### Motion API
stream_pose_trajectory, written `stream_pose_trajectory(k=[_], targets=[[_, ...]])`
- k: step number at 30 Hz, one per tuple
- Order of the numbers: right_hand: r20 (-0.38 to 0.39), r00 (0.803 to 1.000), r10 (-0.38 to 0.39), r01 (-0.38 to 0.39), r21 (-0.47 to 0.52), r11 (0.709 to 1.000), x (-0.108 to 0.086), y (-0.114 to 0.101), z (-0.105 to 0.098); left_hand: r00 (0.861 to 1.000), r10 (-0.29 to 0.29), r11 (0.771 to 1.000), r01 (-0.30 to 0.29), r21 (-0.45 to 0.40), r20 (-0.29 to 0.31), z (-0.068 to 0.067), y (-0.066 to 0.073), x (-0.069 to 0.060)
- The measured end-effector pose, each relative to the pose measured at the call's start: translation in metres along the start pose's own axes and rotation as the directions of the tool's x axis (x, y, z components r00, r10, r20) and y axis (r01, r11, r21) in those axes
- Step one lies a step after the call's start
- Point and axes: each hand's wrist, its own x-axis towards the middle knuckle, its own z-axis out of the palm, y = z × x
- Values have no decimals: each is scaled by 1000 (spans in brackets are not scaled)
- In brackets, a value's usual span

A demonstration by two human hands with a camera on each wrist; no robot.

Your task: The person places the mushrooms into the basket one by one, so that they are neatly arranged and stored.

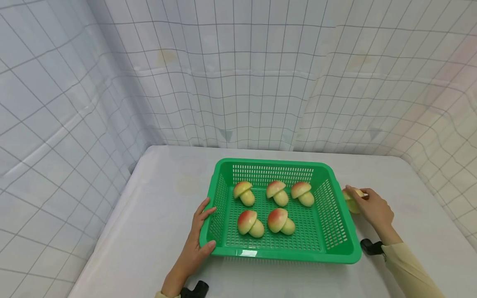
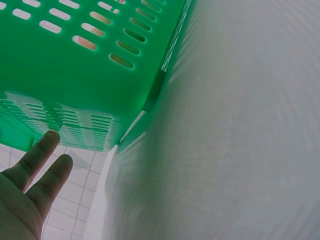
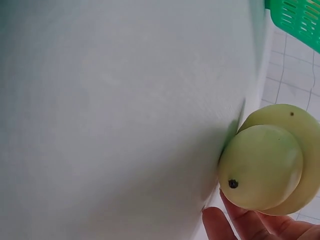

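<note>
A green plastic basket (image 1: 290, 257) with slotted walls stands on the white table and holds several toy mushrooms (image 1: 276, 220) with red-and-yellow caps and pale stems. At its left side my left hand (image 1: 196, 238) rests with spread fingers, the thumb at the front left corner. The left wrist view shows two straight fingers (image 2: 56, 175) beside the slotted wall. Just outside the basket's right wall, my right hand (image 1: 372, 209) grips another toy mushroom (image 1: 352, 203). In the right wrist view this mushroom (image 3: 262, 167) shows its pale rounded stem with a dark spot, low against the table.
The white table (image 1: 160, 198) extends around the basket on all sides. White sheets with a grey grid (image 1: 238, 82) hang behind it and on both sides. A dark wrist device (image 1: 372, 247) sits at my right wrist, another (image 1: 197, 289) at my left.
</note>
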Motion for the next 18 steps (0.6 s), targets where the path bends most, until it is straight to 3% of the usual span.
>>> stream_pose_trajectory(k=[7,12,18], targets=[[32,999,-8,7,37,999,-2,1,-1,1000,-2,1000,2,4,0,0,-1,0],[8,998,-56,56,65,996,-2,5,0,1000,-11,1000,11,0,0,0,0,0],[-10,999,-37,38,105,994,-4,7,1,1000,-30,1000,30,-1,8,-1,-1,-1]])
